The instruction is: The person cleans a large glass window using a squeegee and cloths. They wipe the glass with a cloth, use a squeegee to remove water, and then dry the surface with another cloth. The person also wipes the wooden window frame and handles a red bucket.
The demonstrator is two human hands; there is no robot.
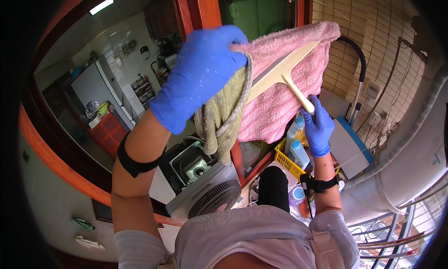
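My left hand, in a wet blue rubber glove, is closed on the gathered edge of a fluffy pink towel. A grey-green cloth with a thick pale hem hangs under the same hand. The towel spreads out to the right, its far corner raised. My right hand, also in a blue glove, is closed round the handle end of a cream squeegee. The squeegee's wide head lies slantwise in front of the towel; its left end goes behind the cloth, so that part is hidden.
A wood-framed window stands at my left, a kitchen with a fridge beyond it. Low down are a fan, a metal sink and a yellow basket of bottles. A large white tank stands on the right.
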